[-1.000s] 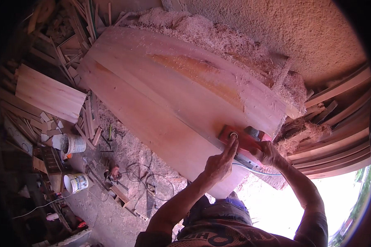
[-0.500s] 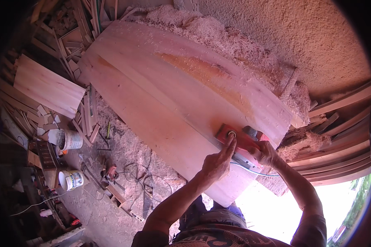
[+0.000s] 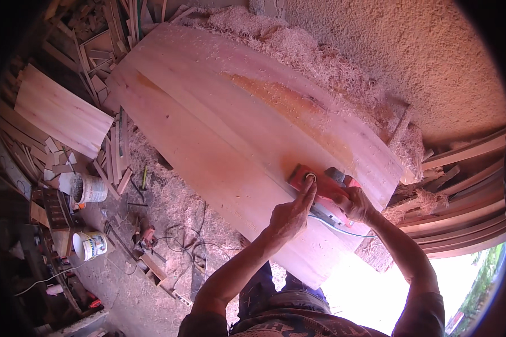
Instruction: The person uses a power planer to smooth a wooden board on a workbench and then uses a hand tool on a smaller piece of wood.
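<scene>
A red electric planer [image 3: 320, 191] rests on a large pale wooden panel [image 3: 208, 123] with orange-brown patches and scattered shavings. My right hand [image 3: 357, 208] grips the planer's rear handle at its right end. My left hand [image 3: 292, 216] is closed at the planer's front, with a finger pressed on the round knob and the other fingers curled, partly hidden. A cable [image 3: 343, 229] curves from the tool toward the right, below my right hand.
Shavings [image 3: 320, 50] line the panel beside a rough wall [image 3: 405, 56]. Timber planks [image 3: 461, 219] lean at right. At left lie offcuts, a pale board [image 3: 62, 109], two buckets [image 3: 90, 188] [image 3: 90, 246] and cable loops [image 3: 180, 241] on the littered floor [image 3: 118, 292].
The planer and both hands have shifted slightly up-left in the picture, still gripping alike. The surroundings have shifted too, the panel's right end lower, as the view moves.
</scene>
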A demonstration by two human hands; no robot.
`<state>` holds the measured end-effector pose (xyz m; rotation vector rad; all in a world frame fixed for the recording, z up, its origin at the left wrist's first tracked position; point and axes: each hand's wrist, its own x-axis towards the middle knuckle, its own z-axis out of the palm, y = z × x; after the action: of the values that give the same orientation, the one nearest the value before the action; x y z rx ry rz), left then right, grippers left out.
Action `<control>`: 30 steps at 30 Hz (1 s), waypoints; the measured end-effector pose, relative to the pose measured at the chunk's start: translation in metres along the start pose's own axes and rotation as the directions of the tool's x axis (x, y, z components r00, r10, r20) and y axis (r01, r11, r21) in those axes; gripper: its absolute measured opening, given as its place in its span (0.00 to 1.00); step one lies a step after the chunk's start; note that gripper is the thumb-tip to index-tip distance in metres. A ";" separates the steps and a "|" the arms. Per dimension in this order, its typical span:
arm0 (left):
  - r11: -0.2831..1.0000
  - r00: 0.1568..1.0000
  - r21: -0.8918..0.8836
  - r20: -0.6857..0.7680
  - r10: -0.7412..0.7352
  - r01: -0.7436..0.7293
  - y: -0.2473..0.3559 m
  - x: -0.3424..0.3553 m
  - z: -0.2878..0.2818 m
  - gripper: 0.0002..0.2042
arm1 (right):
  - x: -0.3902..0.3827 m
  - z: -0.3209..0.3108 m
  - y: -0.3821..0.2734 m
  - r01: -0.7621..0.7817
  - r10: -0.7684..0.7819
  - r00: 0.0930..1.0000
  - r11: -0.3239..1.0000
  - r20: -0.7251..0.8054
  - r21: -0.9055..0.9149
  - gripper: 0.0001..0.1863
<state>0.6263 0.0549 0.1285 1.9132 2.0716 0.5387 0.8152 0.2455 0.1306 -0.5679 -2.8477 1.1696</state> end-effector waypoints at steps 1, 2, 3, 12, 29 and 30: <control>1.000 0.999 -0.007 -0.045 0.008 -0.009 -0.007 0.000 0.001 0.44 | 0.008 0.000 -0.005 0.037 -0.037 0.999 0.999 -0.013 -0.018 0.20; 1.000 0.996 -0.014 -0.090 0.015 -0.017 -0.014 -0.002 0.002 0.44 | 0.016 0.001 -0.010 0.073 -0.074 0.997 0.997 -0.025 -0.036 0.21; 1.000 0.996 -0.016 -0.085 -0.015 0.013 -0.020 -0.005 0.003 0.44 | 0.023 -0.002 -0.020 -0.030 0.029 0.999 0.999 0.017 0.038 0.22; 0.981 0.999 -0.192 0.007 -0.037 0.038 -0.070 -0.082 0.026 0.40 | 0.063 -0.008 -0.054 -0.340 0.318 0.938 0.922 0.141 0.183 0.27; 0.777 0.588 -0.057 -0.619 -0.520 0.627 -0.297 -0.080 -0.008 0.29 | 0.146 0.005 -0.086 -0.451 0.414 0.891 0.855 0.189 0.255 0.24; 0.741 0.498 -0.129 -0.663 -0.558 0.659 -0.310 -0.074 -0.007 0.29 | 0.152 0.007 -0.088 -0.461 0.425 0.886 0.847 0.183 0.265 0.27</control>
<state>0.3525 -0.0380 -0.0069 0.8875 3.1013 1.0106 0.6433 0.2340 0.1669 -1.2195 -2.6118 1.7172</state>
